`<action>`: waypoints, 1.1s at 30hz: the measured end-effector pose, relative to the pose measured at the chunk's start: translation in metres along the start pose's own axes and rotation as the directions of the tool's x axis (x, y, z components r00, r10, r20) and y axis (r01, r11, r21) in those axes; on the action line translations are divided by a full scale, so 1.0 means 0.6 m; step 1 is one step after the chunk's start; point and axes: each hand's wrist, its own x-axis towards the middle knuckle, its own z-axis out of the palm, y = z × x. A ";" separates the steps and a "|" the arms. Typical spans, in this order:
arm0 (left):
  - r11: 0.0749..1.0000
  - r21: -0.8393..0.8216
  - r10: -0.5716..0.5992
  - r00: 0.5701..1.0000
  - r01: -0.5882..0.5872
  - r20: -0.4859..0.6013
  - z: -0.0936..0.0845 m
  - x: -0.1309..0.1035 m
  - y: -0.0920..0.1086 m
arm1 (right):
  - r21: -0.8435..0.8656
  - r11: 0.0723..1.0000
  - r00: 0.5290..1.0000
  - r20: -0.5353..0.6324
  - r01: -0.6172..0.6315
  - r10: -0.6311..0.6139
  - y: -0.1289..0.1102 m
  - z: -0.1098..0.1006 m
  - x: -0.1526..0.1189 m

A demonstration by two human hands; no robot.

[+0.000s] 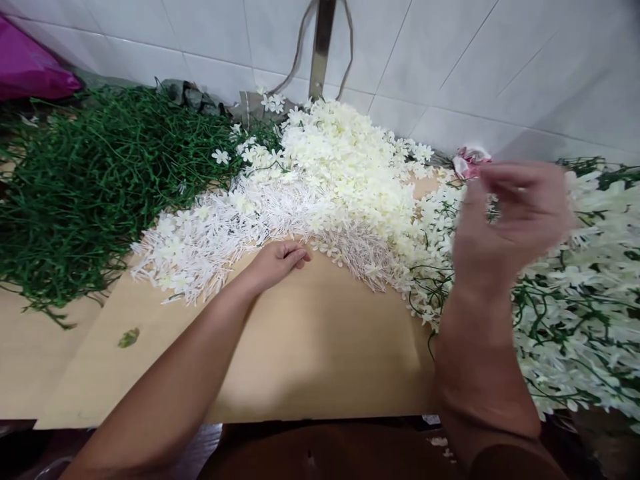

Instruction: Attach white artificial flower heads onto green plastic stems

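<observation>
My left hand [287,260] rests low over the cardboard at the near edge of a heap of thin white stems [280,200]. Its fingers are curled together, and whatever they may hold is hidden. Raised at the right, my right hand [520,207] is blurred, with thumb and forefinger brought together in a pinch; I cannot make out anything between them. Behind the stems rises a pile of loose cream-white artificial flower heads [345,153]. Under and beside my right hand lie white flowers assembled on green stems [575,300].
A large tangle of green plastic stems [90,180] covers the left side. Cardboard [320,347] lies over the work surface, with a small yellow-green scrap [129,338] on it. A metal post [321,53] stands against the tiled wall [425,60]. A magenta bag [33,63] sits far left.
</observation>
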 end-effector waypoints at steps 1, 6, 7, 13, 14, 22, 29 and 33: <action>1.000 -0.008 -0.002 1.000 0.002 0.002 0.000 -0.001 0.001 | 0.054 0.996 0.989 0.124 0.070 -0.076 -0.012 0.025 -0.008; 0.999 -0.034 -0.005 1.000 0.005 -0.011 0.002 0.001 -0.002 | -0.093 0.993 0.643 0.766 0.069 0.027 -0.043 0.141 -0.054; 1.000 -0.027 -0.001 1.000 0.001 -0.017 0.002 0.002 -0.003 | -0.132 0.984 0.603 0.797 0.121 0.033 -0.044 0.160 -0.063; 1.000 0.015 0.023 1.000 -0.023 -0.017 0.002 0.006 -0.006 | -0.200 0.953 0.603 0.797 0.226 0.024 -0.031 0.221 -0.093; 1.000 0.019 0.016 1.000 -0.016 -0.020 0.003 0.006 -0.005 | -0.175 0.958 0.588 0.809 0.225 0.010 -0.027 0.220 -0.094; 0.996 0.074 -0.040 0.999 0.042 -0.030 -0.001 0.006 0.004 | -0.017 0.984 0.711 0.693 0.179 -0.117 0.003 0.137 -0.084; 0.990 0.099 -0.095 0.995 0.098 -0.031 -0.001 0.012 -0.001 | -0.113 0.990 0.872 0.489 0.079 -0.014 0.065 0.063 -0.030; 0.986 0.108 -0.120 0.992 0.124 -0.039 0.000 0.011 0.005 | -0.415 0.900 0.912 0.305 -0.132 0.275 0.156 -0.010 -0.029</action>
